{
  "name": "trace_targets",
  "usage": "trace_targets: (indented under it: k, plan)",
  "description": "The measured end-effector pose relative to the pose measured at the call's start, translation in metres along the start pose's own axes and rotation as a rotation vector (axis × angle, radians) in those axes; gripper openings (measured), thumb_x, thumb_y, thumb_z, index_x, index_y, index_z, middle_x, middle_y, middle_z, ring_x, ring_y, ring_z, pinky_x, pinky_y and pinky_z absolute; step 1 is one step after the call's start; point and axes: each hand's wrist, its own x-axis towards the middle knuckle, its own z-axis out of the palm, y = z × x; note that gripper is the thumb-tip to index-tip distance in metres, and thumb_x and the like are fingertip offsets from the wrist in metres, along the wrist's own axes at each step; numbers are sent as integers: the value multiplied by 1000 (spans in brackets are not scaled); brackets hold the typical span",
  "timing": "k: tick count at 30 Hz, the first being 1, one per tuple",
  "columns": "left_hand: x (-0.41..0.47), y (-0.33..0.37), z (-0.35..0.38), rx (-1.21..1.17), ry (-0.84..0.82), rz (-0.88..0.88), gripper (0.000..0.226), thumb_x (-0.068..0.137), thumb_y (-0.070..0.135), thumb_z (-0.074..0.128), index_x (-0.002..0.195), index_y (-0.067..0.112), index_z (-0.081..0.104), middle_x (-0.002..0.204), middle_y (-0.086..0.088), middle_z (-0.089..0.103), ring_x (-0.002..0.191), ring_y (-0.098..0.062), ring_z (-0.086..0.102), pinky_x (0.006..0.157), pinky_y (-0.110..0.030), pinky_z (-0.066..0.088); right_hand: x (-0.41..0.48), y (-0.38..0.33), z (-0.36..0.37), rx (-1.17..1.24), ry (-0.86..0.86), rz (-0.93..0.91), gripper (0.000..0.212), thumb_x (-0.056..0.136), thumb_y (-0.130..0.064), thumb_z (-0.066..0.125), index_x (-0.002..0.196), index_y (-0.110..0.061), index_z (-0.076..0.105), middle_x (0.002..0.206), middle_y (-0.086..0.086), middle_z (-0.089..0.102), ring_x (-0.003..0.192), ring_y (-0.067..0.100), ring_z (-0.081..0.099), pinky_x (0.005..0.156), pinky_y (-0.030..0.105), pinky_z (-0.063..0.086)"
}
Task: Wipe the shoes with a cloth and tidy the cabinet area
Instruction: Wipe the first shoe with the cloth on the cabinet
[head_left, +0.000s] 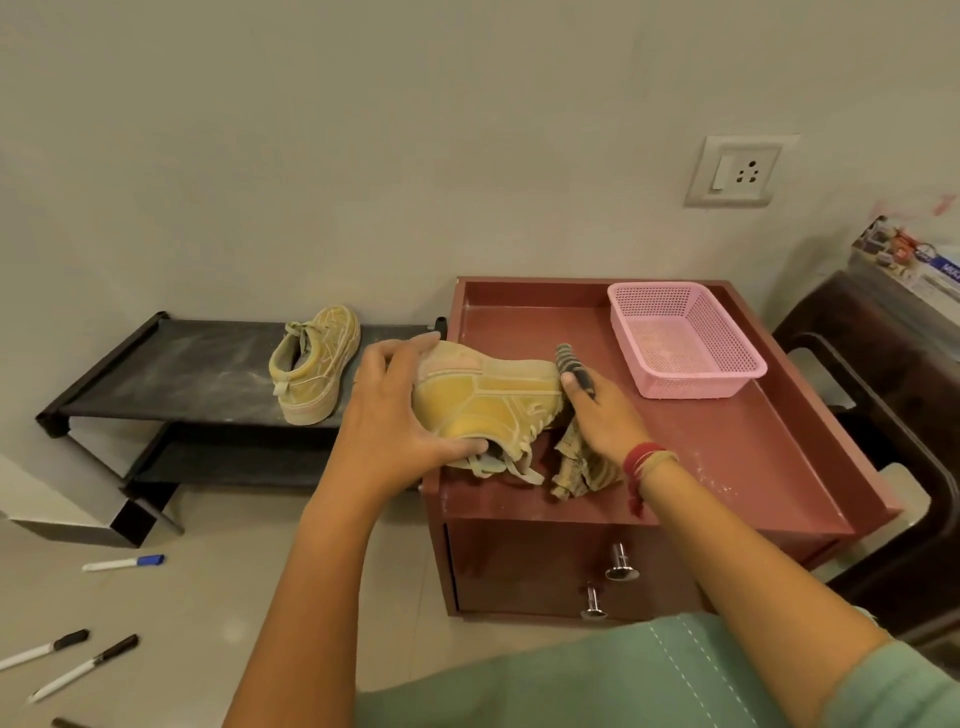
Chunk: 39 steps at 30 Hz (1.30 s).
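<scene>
"Where are the arms?"

"Left forearm (311, 545) and right forearm (727, 545) reach forward, side by side, bare."

"And the hands?"

"The left hand (397, 410) grips the shoe (493, 400), fingers (402, 351) spread over it, thumb (462, 448) beneath. The right hand (605, 415) clutches the cloth (571, 462); red threads (643, 457) circle its wrist."

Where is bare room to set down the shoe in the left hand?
Bare: cabinet top front right, between pink basket and front edge; its back left corner behind the held shoe; black rack left of the second shoe. Crowded: front left, with left hand, right hand, cloth.
</scene>
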Motion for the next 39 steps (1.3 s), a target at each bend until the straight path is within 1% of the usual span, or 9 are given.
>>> trace_targets:
  k: [3,7,11,17,23,25,32,35,39]
  plan:
    - [2,-8,0,23,-30,-45,106,51,49,88,142,32,36,124,11,28,117,-6,30,99,-28,34,-10,-19,6,58,42,-103,51,97,-48,35,142,-25,36,152,0,31,140,19,26,115,41,22]
    - [4,-15,5,120,-99,-50,106,52,56,85,142,29,36,131,3,31,126,-18,33,105,-40,37,-27,-48,23,-60,-203,-445,49,95,-52,34,141,-36,34,152,-6,31,143,14,20,118,43,16]
    - [4,-17,7,183,-133,-45,105,51,56,85,141,29,36,131,1,30,126,-22,33,106,-43,37,-22,-34,17,-256,-112,-321,49,97,-48,33,143,-31,33,153,-7,29,143,16,21,116,44,19]
    - [6,-16,7,176,-133,-67,106,52,59,83,143,31,34,135,2,29,129,-22,31,107,-42,36,8,12,-6,-32,-13,87,39,98,-40,36,124,-17,55,121,11,62,114,31,56,94,39,44]
    - [8,-14,8,157,-108,-89,109,48,68,79,142,29,39,134,3,33,127,-17,35,105,-39,38,-14,-8,14,63,-114,-355,47,95,-51,37,139,-35,38,153,-6,28,142,13,22,113,35,20]
    - [8,-11,9,152,-81,-101,108,48,69,78,141,29,42,133,4,36,125,-16,37,103,-37,38,-11,0,23,36,-104,-289,48,95,-48,37,141,-33,35,155,-3,23,143,16,19,115,40,18]
    - [11,-9,12,56,-40,-177,104,52,65,79,142,27,42,136,7,36,128,-14,36,102,-30,33,13,22,1,401,-27,217,31,99,-32,41,120,-15,56,119,8,62,112,26,57,99,38,43]
    - [14,-11,11,34,-54,-179,103,52,64,79,142,28,43,136,8,37,128,-11,35,100,-27,31,2,7,-1,292,71,-51,32,99,-33,40,125,-19,54,125,1,58,118,17,51,100,31,39]
    - [16,-13,8,7,-61,-196,101,52,62,81,140,30,45,133,11,37,123,-7,35,101,-29,34,-6,-1,17,170,-69,-285,47,97,-39,39,141,-24,38,147,-3,38,136,11,32,112,31,26]
